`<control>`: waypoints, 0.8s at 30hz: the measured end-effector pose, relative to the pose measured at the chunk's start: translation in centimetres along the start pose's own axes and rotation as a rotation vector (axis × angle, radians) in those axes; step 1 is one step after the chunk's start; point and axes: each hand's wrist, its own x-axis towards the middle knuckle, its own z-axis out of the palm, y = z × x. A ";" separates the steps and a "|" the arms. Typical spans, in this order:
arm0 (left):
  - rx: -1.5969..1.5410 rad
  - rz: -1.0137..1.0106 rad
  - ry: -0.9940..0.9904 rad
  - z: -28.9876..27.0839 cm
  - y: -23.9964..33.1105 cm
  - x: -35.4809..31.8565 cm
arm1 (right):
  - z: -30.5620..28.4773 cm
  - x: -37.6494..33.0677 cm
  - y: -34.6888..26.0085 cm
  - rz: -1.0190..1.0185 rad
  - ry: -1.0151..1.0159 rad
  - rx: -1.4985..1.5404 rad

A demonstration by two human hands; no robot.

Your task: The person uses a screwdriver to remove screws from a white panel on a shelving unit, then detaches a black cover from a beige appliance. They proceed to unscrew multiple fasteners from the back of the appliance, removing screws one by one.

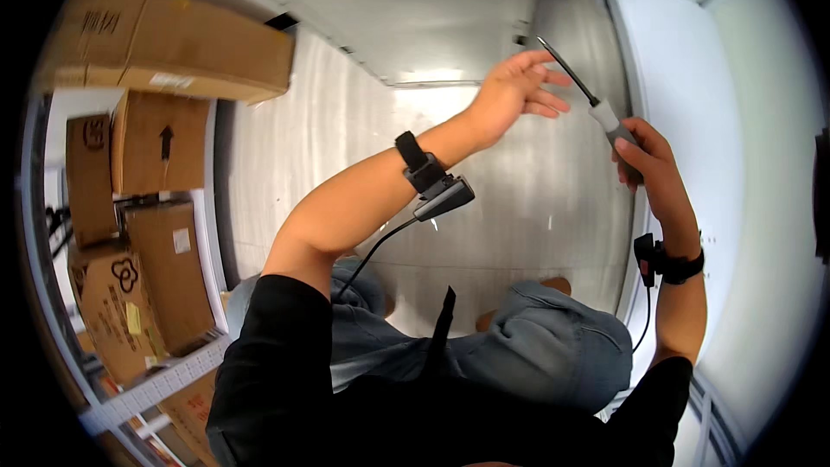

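My right hand [648,156] is wrapped round the grey handle of a screwdriver [607,114]. Its dark, thin shaft points up and to the left, ending in a bright tip. Close to that tip, my left hand [519,91] reaches out with its fingers apart and nothing visible in them. The shaft passes beside the left fingertips; whether they touch it I cannot tell. Just beyond both hands stands a large silver-grey metal panel or cabinet [415,13], with small dark fittings along its lower edge.
Cardboard boxes [207,43] fill a grey metal shelf [160,385] on the left. A white wall or panel [683,95] runs close along my right arm. Each wrist wears a strapped black device [443,195] with a trailing cable. Below is a pale, shiny floor [527,207].
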 end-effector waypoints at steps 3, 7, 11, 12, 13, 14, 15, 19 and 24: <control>0.035 0.119 0.243 -4.8 6.7 -4.0 | 6.3 4.1 -6.1 -0.009 -0.162 -0.082; -0.004 0.212 0.408 -13.8 10.3 -9.4 | 17.3 7.1 -9.8 -0.015 -0.330 -0.137; -0.011 0.242 0.466 -17.8 12.8 -9.9 | 23.5 7.8 -11.3 0.002 -0.357 -0.120; -0.009 0.236 0.450 -18.7 13.5 -10.0 | 24.7 7.6 -11.9 0.023 -0.360 -0.083; -0.004 0.233 0.435 -19.5 14.3 -10.3 | 26.1 7.2 -12.5 0.040 -0.364 -0.045; 0.028 0.213 0.400 -20.2 15.2 -10.6 | 27.3 6.8 -12.9 0.058 -0.369 -0.006; 0.060 0.194 0.367 -20.8 16.0 -10.9 | 28.4 6.4 -12.9 0.027 -0.400 0.065; 0.174 0.053 0.260 -21.7 17.7 -11.7 | 33.1 5.0 -11.1 0.013 -0.363 0.198; 0.288 -0.010 0.259 -22.3 17.8 -12.9 | 36.3 3.7 -10.3 0.032 -0.307 0.399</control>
